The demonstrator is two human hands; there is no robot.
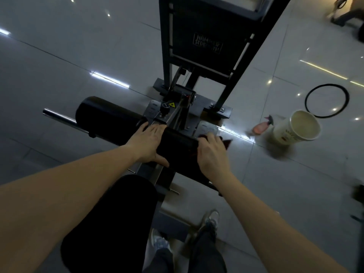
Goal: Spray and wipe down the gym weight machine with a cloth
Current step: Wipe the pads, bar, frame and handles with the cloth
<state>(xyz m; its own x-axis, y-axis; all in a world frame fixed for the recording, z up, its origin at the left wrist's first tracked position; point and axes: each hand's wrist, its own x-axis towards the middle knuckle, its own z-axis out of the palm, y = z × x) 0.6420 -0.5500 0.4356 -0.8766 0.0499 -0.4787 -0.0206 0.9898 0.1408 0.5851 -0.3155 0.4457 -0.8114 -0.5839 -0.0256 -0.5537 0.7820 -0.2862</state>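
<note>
weight machine (197, 36), centre of the floor (59, 56), judged heavy and rigid; its roller pad (177, 147) firm but cushioned. left hand (151, 142) braces the pad, fingers spread flat; right hand (211, 152) fingers clamp the soft, limp cloth (226, 142) against the pad's right end.

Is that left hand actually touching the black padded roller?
Touching. The head view shows the left hand spread flat on the black padded roller, thumb along its near side, with no gap between them.
</note>
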